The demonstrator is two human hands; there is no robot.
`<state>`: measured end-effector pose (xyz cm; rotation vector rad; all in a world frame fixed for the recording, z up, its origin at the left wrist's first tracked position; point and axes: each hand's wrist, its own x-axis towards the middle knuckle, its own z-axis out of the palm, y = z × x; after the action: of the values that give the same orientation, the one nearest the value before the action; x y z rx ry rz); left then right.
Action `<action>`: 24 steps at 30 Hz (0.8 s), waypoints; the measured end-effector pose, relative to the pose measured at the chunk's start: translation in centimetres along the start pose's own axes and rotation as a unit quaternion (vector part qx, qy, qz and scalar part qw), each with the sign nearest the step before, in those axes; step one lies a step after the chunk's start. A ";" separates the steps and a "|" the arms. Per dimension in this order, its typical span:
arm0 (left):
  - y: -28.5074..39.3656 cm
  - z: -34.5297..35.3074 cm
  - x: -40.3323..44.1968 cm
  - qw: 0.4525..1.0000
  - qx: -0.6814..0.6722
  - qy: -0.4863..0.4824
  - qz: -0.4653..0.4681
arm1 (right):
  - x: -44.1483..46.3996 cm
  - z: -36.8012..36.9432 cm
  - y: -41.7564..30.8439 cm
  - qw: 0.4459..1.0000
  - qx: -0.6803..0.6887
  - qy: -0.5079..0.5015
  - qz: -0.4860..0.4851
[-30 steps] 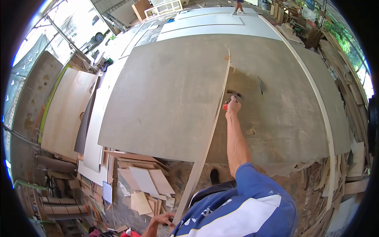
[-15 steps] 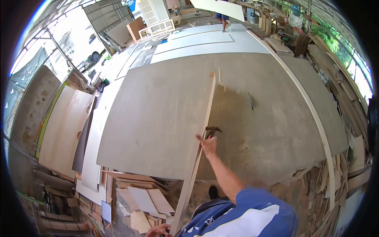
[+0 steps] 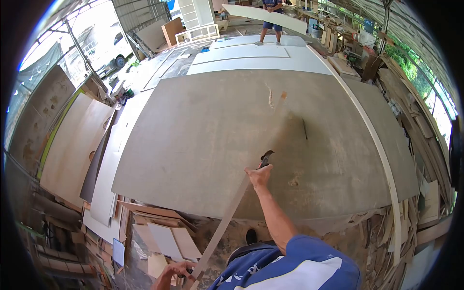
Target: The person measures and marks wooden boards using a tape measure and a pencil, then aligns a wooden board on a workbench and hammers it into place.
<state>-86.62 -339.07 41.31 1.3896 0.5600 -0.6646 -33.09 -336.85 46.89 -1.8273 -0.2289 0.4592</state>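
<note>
My right hand [image 3: 259, 176] is closed round a claw hammer [image 3: 267, 155], its dark head pointing away from me over the big brown board [image 3: 193, 125]. A long narrow wooden strip [image 3: 227, 217] runs from the bottom edge up past that hand, its far part smeared by motion. My left hand [image 3: 180, 270] is closed at the strip's near end, with a small dark thing beside the fingers that I cannot make out. On the board, right of the strip, lies a thin dark pointed object [image 3: 304, 129].
White panels [image 3: 241, 57] lie beyond the board. A person [image 3: 271, 21] stands there holding a long white panel [image 3: 256, 15]. Another long strip [image 3: 372, 130] crosses the board's right side. Offcuts [image 3: 169, 239] are piled below, and timber [image 3: 411, 106] is stacked right.
The strip's far end has swung right across the board. My left hand has come further into view, and the hammer head has turned upward. The person behind has come into fuller view.
</note>
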 end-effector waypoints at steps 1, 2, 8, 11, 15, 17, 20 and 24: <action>-1.0 -1.2 0.7 1.000 0.007 -0.003 -0.013 | 0.4 -0.3 0.4 1.000 -0.003 0.023 -0.015; -2.2 -1.6 1.3 1.000 0.012 -0.008 -0.028 | 1.0 -0.6 0.8 1.000 -0.008 0.023 -0.013; 8.4 -3.2 2.7 1.000 0.005 -0.018 0.001 | 8.3 0.0 2.4 0.990 -0.126 0.063 -0.011; 10.4 -3.4 4.5 0.999 0.011 -0.008 0.033 | 7.0 -0.6 -1.1 0.990 -0.129 0.031 0.051; 10.6 -3.3 6.5 0.994 -0.079 0.005 0.076 | 8.1 0.8 -1.7 0.996 -0.079 0.022 0.033; 11.2 -2.9 7.2 0.991 -0.103 0.014 0.084 | 10.7 2.2 -1.4 0.996 -0.080 0.007 0.029; 11.4 -2.1 8.5 0.987 -0.129 0.032 0.091 | 13.6 5.7 -0.7 0.995 -0.103 -0.013 -0.002; 12.5 -0.4 9.6 0.981 -0.150 0.047 0.116 | 15.3 12.5 0.7 0.977 -0.185 -0.035 -0.100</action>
<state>-71.03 -338.89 43.21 1.1817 0.5384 -0.3113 -24.56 -320.29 40.17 -2.1234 -0.5738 0.3550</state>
